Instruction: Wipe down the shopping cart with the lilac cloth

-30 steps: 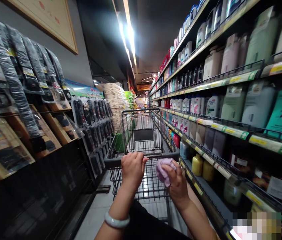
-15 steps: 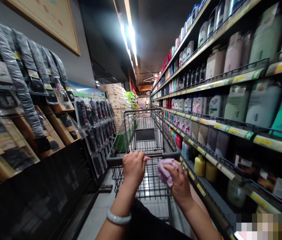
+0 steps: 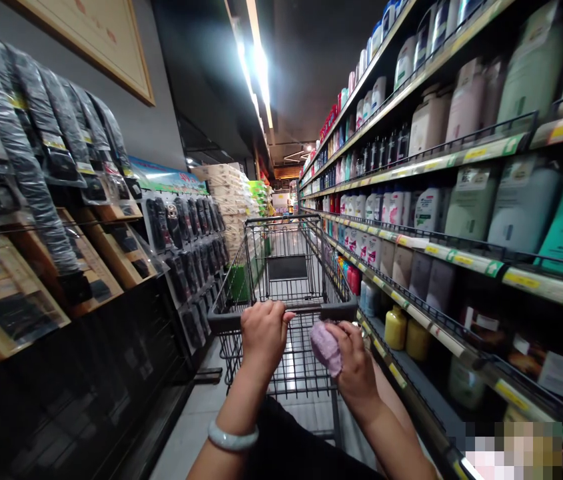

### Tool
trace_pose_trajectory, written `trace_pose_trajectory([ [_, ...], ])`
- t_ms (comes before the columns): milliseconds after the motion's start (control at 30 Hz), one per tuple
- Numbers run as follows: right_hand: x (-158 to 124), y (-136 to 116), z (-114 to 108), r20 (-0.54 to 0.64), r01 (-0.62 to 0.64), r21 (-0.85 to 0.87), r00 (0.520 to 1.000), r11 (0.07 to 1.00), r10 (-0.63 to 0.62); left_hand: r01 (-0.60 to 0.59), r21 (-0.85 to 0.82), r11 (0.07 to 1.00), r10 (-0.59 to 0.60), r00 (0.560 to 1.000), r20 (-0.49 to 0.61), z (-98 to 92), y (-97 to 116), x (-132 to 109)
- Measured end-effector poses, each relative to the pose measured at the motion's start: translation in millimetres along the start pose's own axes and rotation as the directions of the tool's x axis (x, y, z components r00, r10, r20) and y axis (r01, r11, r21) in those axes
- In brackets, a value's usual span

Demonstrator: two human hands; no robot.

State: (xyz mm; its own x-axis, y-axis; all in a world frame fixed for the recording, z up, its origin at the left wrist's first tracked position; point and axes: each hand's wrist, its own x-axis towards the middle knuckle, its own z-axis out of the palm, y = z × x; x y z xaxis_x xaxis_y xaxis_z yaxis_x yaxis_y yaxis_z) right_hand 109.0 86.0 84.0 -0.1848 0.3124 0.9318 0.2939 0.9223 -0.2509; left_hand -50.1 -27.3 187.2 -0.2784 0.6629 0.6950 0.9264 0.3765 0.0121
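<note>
A black wire shopping cart stands straight ahead, its basket holding nothing that I can see. My left hand is wrapped round the cart's handlebar, left of its middle, with a pale bangle on that wrist. Just below the bar's right part, my right hand grips a crumpled purple cloth. The cloth bunches out from the fingers toward the left. Whether the right hand also touches the handlebar cannot be made out.
Shelves of shampoo bottles and other bottles run close along the right. On the left, plastic-wrapped belts hang above boxed goods. Farther on come a rack of packaged black items and stacked packs. Tiled floor shows below the cart.
The right hand has turned slightly, and the cloth now bunches rounder and a little lower left. The view has shifted slightly. The left hand keeps its hold on the handlebar.
</note>
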Motion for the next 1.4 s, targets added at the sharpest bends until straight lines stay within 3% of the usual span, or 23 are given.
trace_pose_trajectory([
  [100, 5, -2, -7, 0.02, -0.035, 0.05, 0.999, 0.998, 0.034, -0.006, 0.001, 1.0, 0.006, 1.0, -0.004, -0.1, -1, 0],
  [267, 30, -4, -27, -0.12, -0.097, 0.084, 0.987, 0.992, 0.107, -0.008, 0.006, 1.0, 0.008, 1.0, -0.006, 0.3, -1, 0],
  [533, 0, 3, -3, -0.058, 0.006, -0.014, 0.998, 1.0, -0.007, -0.011, 0.001, 1.0, 0.011, 1.0, -0.028, 1.7, 1, -1],
  [800, 22, -10, -9, -0.099, -0.064, 0.085, 0.993, 0.994, 0.072, -0.005, -0.001, 1.0, 0.005, 1.0, -0.029, 2.8, 1, 0],
  [967, 8, -18, 8, -0.029, 0.031, 0.047, 0.999, 0.998, -0.03, -0.001, -0.003, 1.0, 0.001, 1.0, -0.03, 3.1, 1, -1],
  [1033, 7, -17, 5, -0.015, 0.043, 0.049, 0.999, 0.998, -0.043, -0.005, -0.008, 1.0, 0.005, 1.0, -0.029, 3.0, 0, -2],
  [1233, 24, -6, -19, -0.15, -0.055, 0.042, 0.987, 0.998, 0.06, -0.009, -0.026, 1.0, 0.008, 0.999, -0.042, 5.0, 0, -2],
  [1400, 16, -6, -10, -0.063, -0.022, 0.005, 0.998, 1.0, 0.022, -0.013, -0.025, 1.0, 0.011, 0.998, -0.06, 4.6, 2, -3],
])
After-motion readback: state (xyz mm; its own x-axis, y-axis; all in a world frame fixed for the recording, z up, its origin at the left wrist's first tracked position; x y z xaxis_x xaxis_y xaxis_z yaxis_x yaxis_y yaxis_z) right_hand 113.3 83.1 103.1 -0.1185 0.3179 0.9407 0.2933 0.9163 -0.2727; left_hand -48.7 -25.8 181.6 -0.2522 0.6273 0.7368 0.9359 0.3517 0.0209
